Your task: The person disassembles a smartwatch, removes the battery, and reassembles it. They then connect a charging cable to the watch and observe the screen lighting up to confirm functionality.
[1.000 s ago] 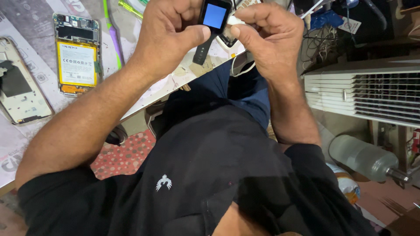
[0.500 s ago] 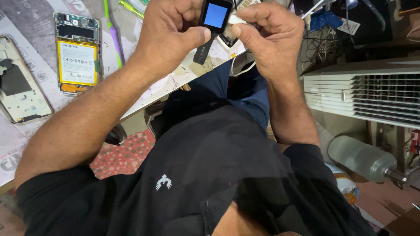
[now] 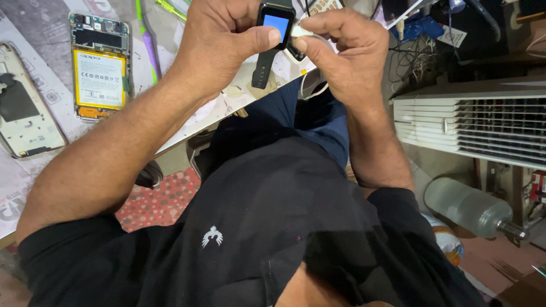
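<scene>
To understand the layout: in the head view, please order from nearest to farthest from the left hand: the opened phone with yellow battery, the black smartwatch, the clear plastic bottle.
From the left hand:
1. Black smartwatch with lit blue screen, held in it.
2. Opened phone with yellow battery, on the table, left.
3. Clear plastic bottle, on the floor, lower right.

Opened phone (image 3: 99, 67) left, fan grille (image 3: 478, 122) right

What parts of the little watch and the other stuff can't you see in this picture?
- Smartwatch, head view: its top is cut off by the picture's edge; the left hand covers its left side.
- White piece pinched by the right hand: mostly hidden under the fingers, so its kind is unclear.
- Opened phone: its small parts are too tiny to tell.
- Table: its far part is cut off.
</scene>
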